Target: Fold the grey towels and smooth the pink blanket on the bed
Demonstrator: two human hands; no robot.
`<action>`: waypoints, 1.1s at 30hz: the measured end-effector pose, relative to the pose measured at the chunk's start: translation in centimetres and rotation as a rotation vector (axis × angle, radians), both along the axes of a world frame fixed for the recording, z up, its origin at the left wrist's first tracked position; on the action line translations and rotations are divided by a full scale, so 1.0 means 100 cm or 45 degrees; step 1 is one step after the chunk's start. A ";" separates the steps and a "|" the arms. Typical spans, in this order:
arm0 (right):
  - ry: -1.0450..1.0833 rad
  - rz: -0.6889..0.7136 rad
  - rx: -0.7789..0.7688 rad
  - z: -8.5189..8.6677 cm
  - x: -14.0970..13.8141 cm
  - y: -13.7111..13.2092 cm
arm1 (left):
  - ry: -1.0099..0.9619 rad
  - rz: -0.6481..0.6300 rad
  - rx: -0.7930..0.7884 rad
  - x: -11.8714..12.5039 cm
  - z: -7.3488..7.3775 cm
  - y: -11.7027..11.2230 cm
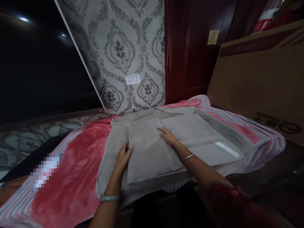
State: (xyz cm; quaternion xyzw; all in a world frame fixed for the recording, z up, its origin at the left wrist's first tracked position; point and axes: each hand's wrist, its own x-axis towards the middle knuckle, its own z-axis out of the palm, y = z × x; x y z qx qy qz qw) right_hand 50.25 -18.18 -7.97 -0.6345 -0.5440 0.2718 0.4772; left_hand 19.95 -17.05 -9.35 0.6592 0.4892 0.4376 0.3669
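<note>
A grey, soft-looking cloth (111, 148) lies spread in front of me, with a folded rectangular panel of grey cloth (147, 158) on top. My left hand (123, 155) rests at this panel's left edge, thumb on the fabric and fingers apart from it. At the panel's right side, my right hand (168, 136) touches the cloth with its index finger stretched out. To the right, a smooth, glossy flat sheet (204, 153) shows beside the fabric and reflects light. Whether the grey cloth is a garment, I cannot tell.
Beneath lies a red cover (80, 158) with a striped border (268, 142). A large dark screen (47, 63) stands at left, and a cardboard box (258, 76) at right. Behind are patterned wallpaper (147, 38) with a paper label (132, 79) and a dark red door (187, 50).
</note>
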 end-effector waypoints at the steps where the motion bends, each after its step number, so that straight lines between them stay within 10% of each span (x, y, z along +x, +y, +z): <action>1: 0.002 -0.006 0.005 0.001 0.001 0.001 | 0.003 -0.004 0.013 0.000 -0.001 0.000; 33: -0.128 -0.107 0.008 -0.003 0.026 -0.006 | 0.207 -0.137 0.214 0.000 -0.001 0.001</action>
